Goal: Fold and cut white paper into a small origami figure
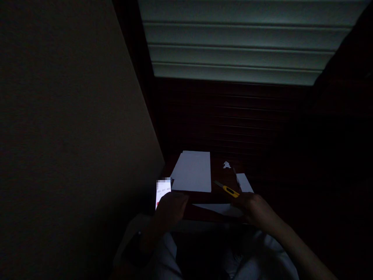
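Currently — right hand [248, 204] gripping yellow cutter [230, 191], blade [218, 184] forward-left | left hand [171, 208] overlapping phone [163, 194] — can't tell grip

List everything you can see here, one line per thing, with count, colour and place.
Cutter knife: 1, yellow, in the right hand, blade pointing forward-left
Paper stack: sheet count unclear, white, table's far left
Paper cut-out: 1, white, far right of the stack
Side paper: 1, white, beyond the right hand
Near paper: 1, white, table's near edge
Phone: 1, lit white screen, beside the left hand
Table: 1, dark reddish, under the papers
Slatted surface: 1, pale above, dark below, ahead
Wall: 1, grey-brown, left
Trousers: greyish, bottom
Left hand: 1, dim, near left
Right hand: 1, dim, near right
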`<action>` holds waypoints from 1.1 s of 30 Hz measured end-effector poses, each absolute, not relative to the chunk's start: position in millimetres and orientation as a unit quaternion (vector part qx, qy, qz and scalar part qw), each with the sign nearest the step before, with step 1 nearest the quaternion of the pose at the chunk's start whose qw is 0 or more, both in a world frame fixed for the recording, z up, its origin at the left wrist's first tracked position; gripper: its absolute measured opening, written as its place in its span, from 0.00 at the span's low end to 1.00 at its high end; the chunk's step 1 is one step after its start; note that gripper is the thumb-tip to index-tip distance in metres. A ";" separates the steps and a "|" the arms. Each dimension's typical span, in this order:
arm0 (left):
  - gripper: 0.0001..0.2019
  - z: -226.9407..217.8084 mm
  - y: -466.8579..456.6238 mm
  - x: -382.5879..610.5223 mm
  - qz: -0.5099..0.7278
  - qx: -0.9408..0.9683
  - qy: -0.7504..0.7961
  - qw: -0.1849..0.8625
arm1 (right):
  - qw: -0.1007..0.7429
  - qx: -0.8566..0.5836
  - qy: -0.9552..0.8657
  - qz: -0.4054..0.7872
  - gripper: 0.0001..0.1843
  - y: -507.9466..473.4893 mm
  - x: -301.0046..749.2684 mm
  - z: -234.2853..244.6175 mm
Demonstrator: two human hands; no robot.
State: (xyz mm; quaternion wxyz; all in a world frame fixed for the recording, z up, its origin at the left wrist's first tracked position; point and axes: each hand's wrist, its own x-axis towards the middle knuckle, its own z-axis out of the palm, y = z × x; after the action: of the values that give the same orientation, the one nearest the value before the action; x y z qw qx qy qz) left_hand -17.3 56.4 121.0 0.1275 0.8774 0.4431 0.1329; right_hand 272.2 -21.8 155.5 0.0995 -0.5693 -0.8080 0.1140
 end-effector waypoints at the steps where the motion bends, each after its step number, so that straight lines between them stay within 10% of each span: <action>1: 0.13 124.0 51.6 -11.0 0.172 0.874 0.437 0.122 | 0.091 -0.562 -0.814 0.114 0.16 -21.7 267.7 154.4; 5: 0.23 128.7 30.1 22.7 0.226 0.907 0.313 0.168 | 0.097 -0.533 -0.832 0.117 0.16 -22.0 244.9 149.8; 8: 0.10 124.1 24.0 38.7 0.177 0.913 0.281 0.236 | 0.114 -0.522 -0.834 0.137 0.14 -24.9 235.1 148.0; 16: 0.11 114.0 36.3 28.3 0.149 0.869 0.324 0.344 | 0.192 -0.542 -0.784 0.233 0.11 -26.2 259.7 148.4; 26: 0.17 59.7 55.5 39.4 0.462 0.405 0.453 0.646 | 0.590 -0.579 -0.393 0.403 0.28 3.2 279.5 80.4; 33: 0.18 19.0 33.5 68.5 0.485 0.287 0.387 0.730 | 0.558 -0.514 -0.284 0.586 0.28 5.6 224.3 13.5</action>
State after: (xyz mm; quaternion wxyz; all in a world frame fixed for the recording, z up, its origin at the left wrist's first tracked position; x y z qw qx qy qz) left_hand 68.5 33.5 19.0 0.7300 0.2867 0.3874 0.4847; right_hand 224.3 5.6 13.5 0.5584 -0.5143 -0.2838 0.5858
